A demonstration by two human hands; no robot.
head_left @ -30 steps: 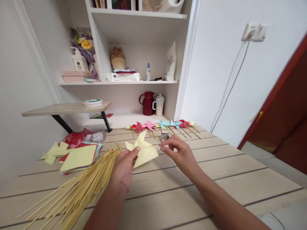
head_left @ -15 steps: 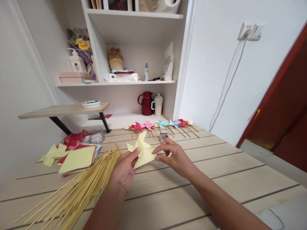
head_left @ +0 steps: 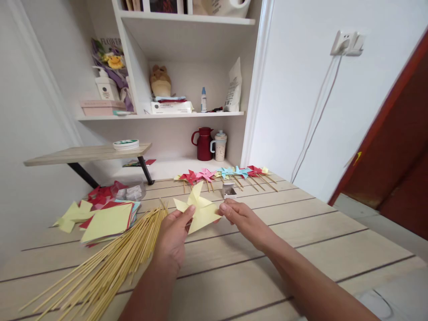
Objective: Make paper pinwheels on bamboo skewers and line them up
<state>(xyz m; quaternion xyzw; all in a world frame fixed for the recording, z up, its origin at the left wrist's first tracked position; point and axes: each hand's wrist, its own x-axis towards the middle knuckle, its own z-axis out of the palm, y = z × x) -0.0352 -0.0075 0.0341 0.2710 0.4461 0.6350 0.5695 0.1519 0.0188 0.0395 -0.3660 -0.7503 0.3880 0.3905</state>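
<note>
A pale yellow paper pinwheel (head_left: 202, 213) with folded blades is held up over the table. My left hand (head_left: 174, 234) grips its left side, thumb on the front and fingers behind. At its right corner, my right hand (head_left: 241, 218) is closed, thumb and fingers pinching the paper's edge; part of a fingertip shows behind it. Just beyond the right hand stands a small open box (head_left: 229, 191). A fan of thin wooden sticks (head_left: 123, 261) lies left of my left hand, beside a stack of coloured paper squares (head_left: 109, 223).
Finished pinwheels on sticks (head_left: 205, 174) lie in a row along the table's back. Another yellow folded paper (head_left: 74, 216), red folded pieces (head_left: 100, 196) and a clear container (head_left: 133, 192) sit at left. A small raised shelf (head_left: 90, 154) stands behind; a dark red jug (head_left: 204, 145) is farther back.
My right hand has turned and closed its thumb and fingers at the pinwheel's right corner, where its fingers were spread before. My left hand keeps its hold, shifted slightly left.
</note>
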